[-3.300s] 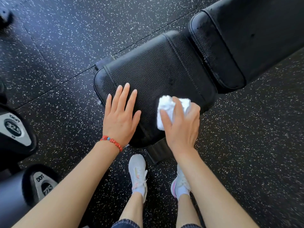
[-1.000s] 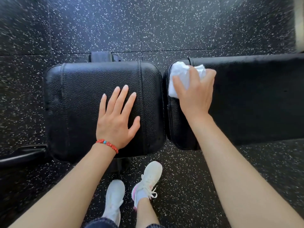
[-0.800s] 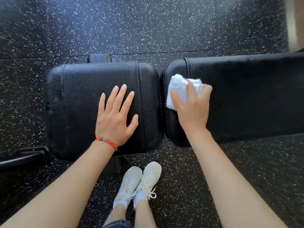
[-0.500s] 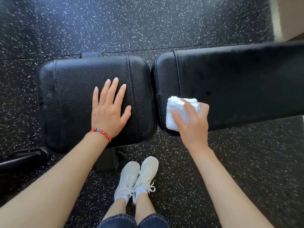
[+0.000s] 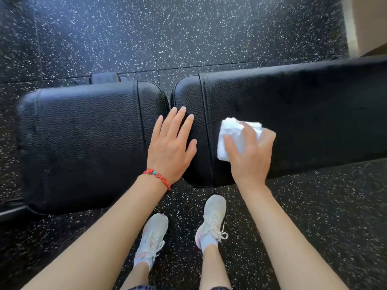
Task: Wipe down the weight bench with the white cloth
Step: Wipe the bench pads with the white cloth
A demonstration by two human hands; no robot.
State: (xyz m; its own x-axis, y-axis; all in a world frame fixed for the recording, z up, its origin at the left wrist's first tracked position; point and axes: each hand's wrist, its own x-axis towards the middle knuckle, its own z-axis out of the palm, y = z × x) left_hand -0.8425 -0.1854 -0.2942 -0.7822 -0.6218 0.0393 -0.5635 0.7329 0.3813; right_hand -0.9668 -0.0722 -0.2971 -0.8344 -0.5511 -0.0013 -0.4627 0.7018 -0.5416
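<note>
The black weight bench lies across the view in two pads: a seat pad on the left and a long back pad on the right, with a narrow gap between them. My right hand presses a bunched white cloth onto the near left part of the back pad. My left hand, with a red bead bracelet on the wrist, lies flat with fingers spread over the gap, fingertips reaching the back pad's rounded end.
Black rubber flooring with white specks surrounds the bench. My two white sneakers stand on the floor just in front of it. A dark metal frame bar shows at the left edge. A pale wall strip is at top right.
My right hand has slid the cloth rightward along the back pad. My left hand has shifted right from the seat pad onto the gap. My feet have stepped apart, and the view has moved right.
</note>
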